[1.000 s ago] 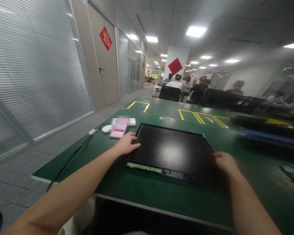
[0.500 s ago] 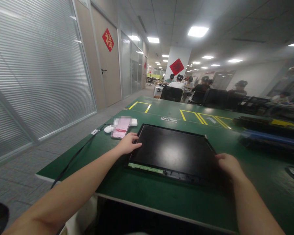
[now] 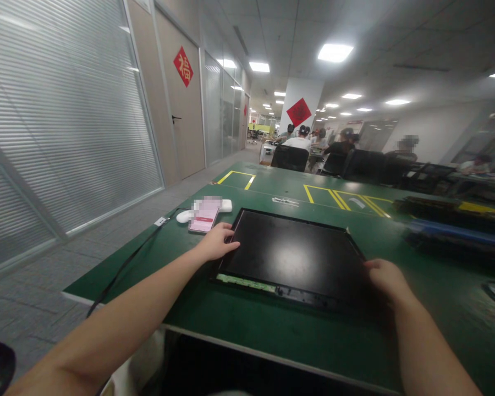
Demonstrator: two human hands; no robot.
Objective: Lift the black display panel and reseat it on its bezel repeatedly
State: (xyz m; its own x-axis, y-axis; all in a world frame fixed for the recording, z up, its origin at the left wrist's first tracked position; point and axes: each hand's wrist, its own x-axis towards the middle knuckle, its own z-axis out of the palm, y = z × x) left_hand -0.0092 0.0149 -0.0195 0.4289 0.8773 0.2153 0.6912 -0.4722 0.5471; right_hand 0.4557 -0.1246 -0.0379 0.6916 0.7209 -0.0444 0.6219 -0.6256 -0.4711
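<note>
A black LCD screen panel (image 3: 297,250) in a thin dark frame lies face up on the green table (image 3: 251,335). Along its near edge runs a strip of green circuit board (image 3: 245,282). My left hand (image 3: 218,242) grips the panel's left edge, thumb over the border and fingers at the side. At the right edge, my right hand (image 3: 385,278) holds the frame, with most of its fingers hidden behind the hand. Beyond my left hand lies a pink-screened phone (image 3: 205,217), partly blurred out.
White objects (image 3: 226,205) lie beside the phone, and a black cable (image 3: 127,264) crosses the table's left edge. Dark stacked parts with a blue piece (image 3: 449,231) are at the right. Yellow tape (image 3: 325,190) marks the far side. Several people sit beyond, near black chairs (image 3: 290,158).
Both hands keep the same hold on the panel, which has not visibly moved on the table. The whole view has shifted very slightly.
</note>
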